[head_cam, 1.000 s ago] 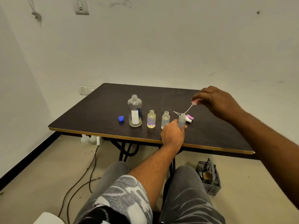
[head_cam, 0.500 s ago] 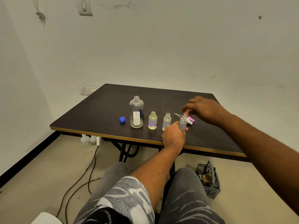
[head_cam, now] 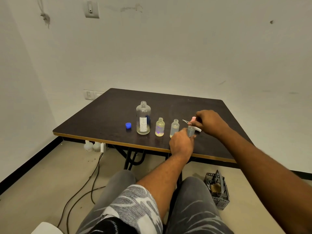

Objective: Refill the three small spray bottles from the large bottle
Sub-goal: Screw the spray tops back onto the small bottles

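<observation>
On the dark table (head_cam: 104,115) stands the large clear bottle (head_cam: 143,117), uncapped, with a little liquid at its bottom. Its blue cap (head_cam: 128,125) lies to the left. Right of it stand two open small bottles, a yellowish one (head_cam: 159,127) and a clear one (head_cam: 174,128). My left hand (head_cam: 182,142) grips the third small bottle (head_cam: 191,130) at the table's front. My right hand (head_cam: 209,122) pinches a pink spray top (head_cam: 193,118) just above that bottle's neck. Another spray top (head_cam: 198,129) lies beside it, partly hidden.
A grey plastic basket (head_cam: 217,190) sits on the floor under the table's right side. Cables (head_cam: 91,179) trail across the floor at the left, near white bottles (head_cam: 92,146) by the wall. My knees are close to the table's front edge.
My right hand has come down and left with the pink spray top, from high above the table to the neck of the bottle held by my left hand.
</observation>
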